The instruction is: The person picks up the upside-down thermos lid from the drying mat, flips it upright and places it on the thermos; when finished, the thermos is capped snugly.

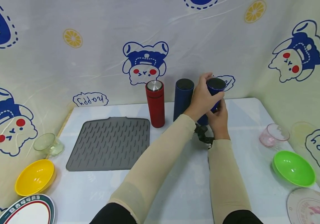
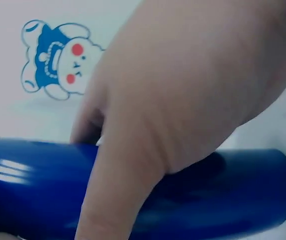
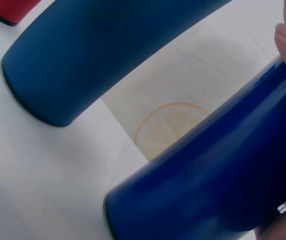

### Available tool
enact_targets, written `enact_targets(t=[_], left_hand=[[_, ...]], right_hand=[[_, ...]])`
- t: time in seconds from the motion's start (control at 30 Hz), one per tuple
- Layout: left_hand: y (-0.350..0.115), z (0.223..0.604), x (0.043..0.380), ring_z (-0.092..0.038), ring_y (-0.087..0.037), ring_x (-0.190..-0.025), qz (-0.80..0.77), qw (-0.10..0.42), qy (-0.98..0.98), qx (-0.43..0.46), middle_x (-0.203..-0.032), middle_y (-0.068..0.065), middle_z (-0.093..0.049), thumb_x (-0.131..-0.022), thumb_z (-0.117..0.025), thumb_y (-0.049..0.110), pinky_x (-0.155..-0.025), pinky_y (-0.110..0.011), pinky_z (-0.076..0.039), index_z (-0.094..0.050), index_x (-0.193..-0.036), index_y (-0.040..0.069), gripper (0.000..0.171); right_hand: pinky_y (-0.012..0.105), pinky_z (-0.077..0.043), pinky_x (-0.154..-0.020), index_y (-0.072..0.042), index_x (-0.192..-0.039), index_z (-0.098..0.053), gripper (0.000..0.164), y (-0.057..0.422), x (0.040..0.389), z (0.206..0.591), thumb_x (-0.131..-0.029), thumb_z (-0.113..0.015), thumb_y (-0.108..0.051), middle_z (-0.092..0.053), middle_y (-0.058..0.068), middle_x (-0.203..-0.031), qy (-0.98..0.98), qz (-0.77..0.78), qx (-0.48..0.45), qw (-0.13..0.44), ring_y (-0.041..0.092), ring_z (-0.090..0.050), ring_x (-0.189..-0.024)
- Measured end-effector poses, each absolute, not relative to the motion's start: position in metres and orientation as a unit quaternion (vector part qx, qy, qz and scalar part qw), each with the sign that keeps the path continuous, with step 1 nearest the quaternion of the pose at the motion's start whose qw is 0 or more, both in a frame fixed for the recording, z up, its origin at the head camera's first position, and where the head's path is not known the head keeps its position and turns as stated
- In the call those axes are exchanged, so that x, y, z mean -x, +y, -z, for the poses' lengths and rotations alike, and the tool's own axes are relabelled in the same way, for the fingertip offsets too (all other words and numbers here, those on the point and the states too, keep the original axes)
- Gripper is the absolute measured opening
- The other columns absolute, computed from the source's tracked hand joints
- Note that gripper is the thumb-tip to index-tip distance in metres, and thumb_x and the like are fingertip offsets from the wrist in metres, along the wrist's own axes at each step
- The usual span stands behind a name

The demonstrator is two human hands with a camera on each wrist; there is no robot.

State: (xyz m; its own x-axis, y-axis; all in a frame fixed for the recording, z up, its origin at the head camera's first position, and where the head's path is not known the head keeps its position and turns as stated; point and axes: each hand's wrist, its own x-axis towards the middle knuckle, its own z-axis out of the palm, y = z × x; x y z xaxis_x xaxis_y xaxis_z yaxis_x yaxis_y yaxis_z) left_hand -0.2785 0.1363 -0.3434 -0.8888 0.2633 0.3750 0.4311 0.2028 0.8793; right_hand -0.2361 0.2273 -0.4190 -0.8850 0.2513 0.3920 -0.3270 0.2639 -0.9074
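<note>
Both hands hold a glossy blue thermos with a dark top, at the back right of the table. My left hand grips its upper part; in the left wrist view that hand lies across the blue thermos, thumb over it. Lower down on the near right side, my right hand curls round the same thermos. Its base shows in the right wrist view, but whether it touches the table I cannot tell. Just left stands a matte dark-blue thermos, and beyond it a red thermos with a silver lid.
A grey ridged mat covers the left middle of the white table. Along the left edge are a greenish glass, a yellow bowl and a rimmed plate. A pink glass, green bowl and pale plate line the right.
</note>
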Motion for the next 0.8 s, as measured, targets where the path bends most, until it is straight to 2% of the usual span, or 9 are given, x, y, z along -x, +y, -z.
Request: enact_targets(t=[0.1,0.2,0.33,0.53,0.7,0.8], left_hand=[[0.137,0.346,0.277,-0.037,0.005,-0.112,0.585,0.066,-0.779,0.217,-0.135,0.011,-0.035,-0.077,-0.076,0.037,-0.090,-0.013,-0.037,-0.024,-0.143,0.021,0.086],[0.139,0.347,0.276,-0.038,0.004,-0.106,0.585,0.080,-0.785,0.187,-0.125,0.009,-0.036,-0.069,-0.079,0.049,-0.086,-0.012,-0.039,-0.030,-0.138,0.021,0.089],[0.141,0.346,0.275,-0.041,0.002,-0.099,0.591,0.103,-0.782,0.172,-0.115,0.008,-0.039,-0.069,-0.080,0.047,-0.082,-0.012,-0.041,-0.036,-0.127,0.019,0.079],[0.141,0.349,0.278,-0.046,0.001,-0.102,0.588,0.092,-0.781,0.191,-0.121,0.009,-0.045,-0.077,-0.075,0.036,-0.083,-0.015,-0.042,-0.037,-0.137,0.021,0.072],[0.141,0.353,0.276,-0.033,0.001,-0.111,0.580,0.084,-0.785,0.199,-0.130,0.008,-0.035,-0.076,-0.074,0.043,-0.089,-0.018,-0.038,-0.025,-0.143,0.023,0.086],[0.144,0.355,0.274,-0.033,0.002,-0.109,0.590,0.101,-0.781,0.178,-0.127,0.008,-0.033,-0.069,-0.077,0.052,-0.089,-0.016,-0.037,-0.025,-0.139,0.022,0.092]], right_hand=[[0.039,-0.043,-0.093,-0.029,-0.141,-0.038,0.061,0.228,0.236,0.420,-0.088,-0.067,-0.021,-0.049,0.003,-0.133,-0.761,-0.605,-0.021,0.232,0.019,-0.051,-0.115],[0.038,-0.042,-0.095,-0.031,-0.143,-0.036,0.065,0.229,0.237,0.421,-0.087,-0.068,-0.021,-0.046,0.002,-0.136,-0.747,-0.627,-0.029,0.221,0.019,-0.049,-0.118],[0.038,-0.040,-0.097,-0.028,-0.144,-0.034,0.067,0.231,0.238,0.421,-0.087,-0.068,-0.018,-0.045,0.004,-0.137,-0.731,-0.644,-0.048,0.222,0.020,-0.047,-0.121],[0.037,-0.046,-0.090,-0.028,-0.142,-0.037,0.065,0.232,0.238,0.421,-0.086,-0.067,-0.012,-0.050,0.005,-0.132,-0.730,-0.639,-0.058,0.237,0.021,-0.052,-0.114],[0.035,-0.041,-0.095,-0.026,-0.140,-0.040,0.062,0.232,0.237,0.420,-0.087,-0.065,-0.009,-0.048,0.004,-0.134,-0.742,-0.625,-0.047,0.237,0.017,-0.046,-0.117],[0.036,-0.039,-0.097,-0.025,-0.141,-0.039,0.062,0.232,0.238,0.420,-0.087,-0.066,-0.010,-0.046,0.003,-0.136,-0.738,-0.629,-0.053,0.236,0.016,-0.044,-0.120]])
